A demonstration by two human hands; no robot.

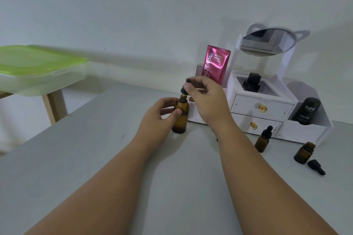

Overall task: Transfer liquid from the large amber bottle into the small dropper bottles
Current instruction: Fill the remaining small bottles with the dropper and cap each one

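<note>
**A:** Where is the large amber bottle [180, 118]?

**B:** Upright on the grey table [95, 158], in the left hand [160, 114]; thumb and fingers curl round its body; its neck is uncapped.

**A:** And the right hand [206, 99]?

**B:** Just above and right of the left hand; its fingertips pinch a black dropper cap [185, 87] right over the bottle's mouth; whether the cap touches the rim I cannot tell.

**A:** The small bottles?

**B:** Well right of the right hand; a capped dropper bottle [263, 140] stands nearer it, before the white organiser [263, 108]; farther right stands an open dropper bottle [304, 152], a loose dropper [316, 166] lying just beside it.
</note>
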